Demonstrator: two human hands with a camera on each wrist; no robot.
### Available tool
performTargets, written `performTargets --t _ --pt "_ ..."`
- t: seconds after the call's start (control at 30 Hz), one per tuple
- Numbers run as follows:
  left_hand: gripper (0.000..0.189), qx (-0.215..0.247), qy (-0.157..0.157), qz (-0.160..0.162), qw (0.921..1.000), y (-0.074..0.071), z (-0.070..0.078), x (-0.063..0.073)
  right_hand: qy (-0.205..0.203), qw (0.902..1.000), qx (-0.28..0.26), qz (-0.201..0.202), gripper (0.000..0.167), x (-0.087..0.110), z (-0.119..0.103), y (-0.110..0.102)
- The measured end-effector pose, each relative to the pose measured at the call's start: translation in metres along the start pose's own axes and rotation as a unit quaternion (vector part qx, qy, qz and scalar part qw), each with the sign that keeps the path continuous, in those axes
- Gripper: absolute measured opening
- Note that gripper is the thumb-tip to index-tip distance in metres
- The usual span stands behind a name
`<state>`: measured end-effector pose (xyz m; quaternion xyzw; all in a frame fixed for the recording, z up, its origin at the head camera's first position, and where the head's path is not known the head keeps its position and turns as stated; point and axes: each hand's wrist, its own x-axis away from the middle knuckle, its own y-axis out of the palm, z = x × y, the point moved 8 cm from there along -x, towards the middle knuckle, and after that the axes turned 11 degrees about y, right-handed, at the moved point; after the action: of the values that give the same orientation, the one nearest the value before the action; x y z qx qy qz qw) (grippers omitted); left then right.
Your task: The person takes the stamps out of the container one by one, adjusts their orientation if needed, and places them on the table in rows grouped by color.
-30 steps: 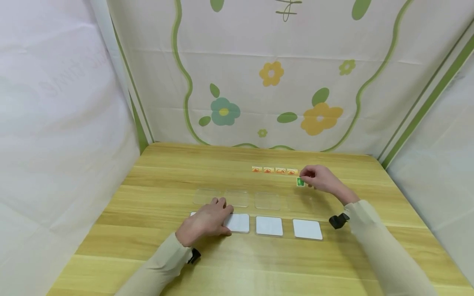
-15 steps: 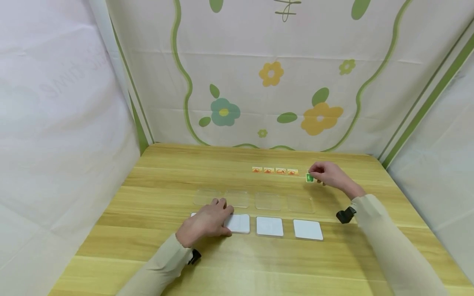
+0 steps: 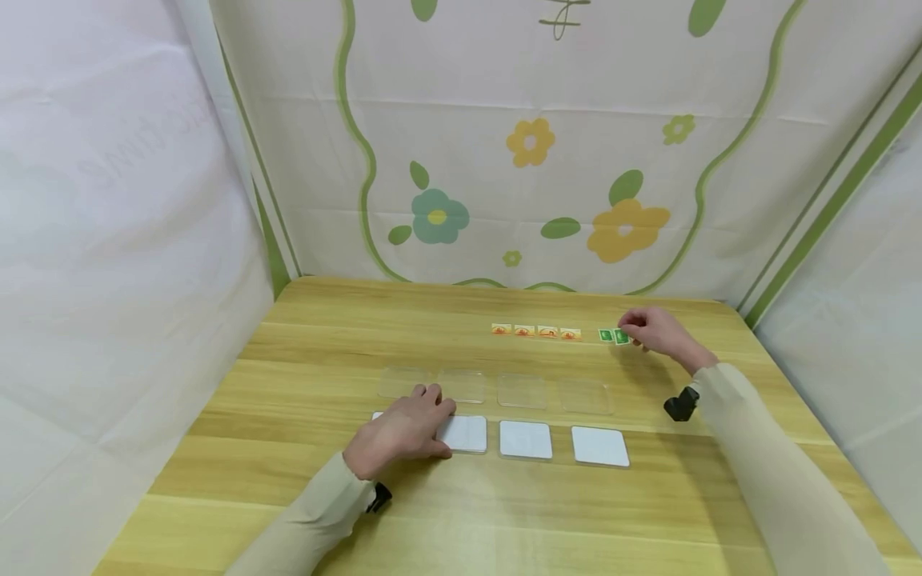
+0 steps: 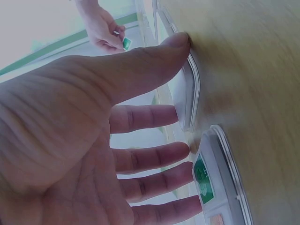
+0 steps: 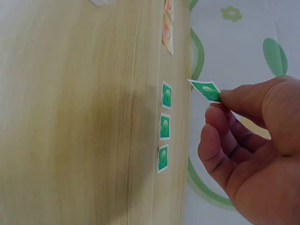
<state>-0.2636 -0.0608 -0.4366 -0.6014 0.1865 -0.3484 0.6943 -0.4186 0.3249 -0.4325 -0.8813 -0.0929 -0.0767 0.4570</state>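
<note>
My right hand [image 3: 657, 330] pinches a green stamp [image 5: 206, 91] between thumb and forefinger, held above the table. In the right wrist view, several green stamps lie in a row on the wood, among them one at the row's end [image 5: 162, 158]. My left hand [image 3: 399, 432] rests over the white cards in clear cases, its fingers fairly straight. Its thumb touches the edge of one case [image 4: 190, 93]. Beside it, the leftmost case [image 4: 225, 164] carries a green stamp [image 4: 203, 180] and part of an orange one; my hand mostly hides this case from the head view.
Two further white cards, a middle one [image 3: 526, 440] and a right one [image 3: 601, 446], lie to the right. Behind them several clear covers [image 3: 522, 391] form a row. Several orange stamps [image 3: 547, 332] line up farther back. A patterned cloth [image 3: 475, 144] stands behind the wooden table [image 3: 533, 520].
My right hand has moved right and slightly away with the pinched green stamp, uncovering a green stamp on the table. The left hand stays in place.
</note>
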Motion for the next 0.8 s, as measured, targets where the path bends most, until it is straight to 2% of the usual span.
performTargets --t 0.27,0.53,0.8 --pt "0.052 -0.004 0.002 -0.001 1.0000 0.001 0.001 -0.001 0.021 0.9997 0.009 0.006 0.028 -0.011 0.022 -0.007" --pt "0.052 -0.007 0.000 -0.006 1.0000 0.004 0.000 -0.001 0.028 0.9996 0.009 0.003 0.028 -0.013 0.032 -0.012" --pt "0.052 -0.015 0.002 -0.004 0.9999 0.002 -0.001 0.000 0.024 0.9992 0.027 0.019 0.027 -0.019 0.041 -0.017"
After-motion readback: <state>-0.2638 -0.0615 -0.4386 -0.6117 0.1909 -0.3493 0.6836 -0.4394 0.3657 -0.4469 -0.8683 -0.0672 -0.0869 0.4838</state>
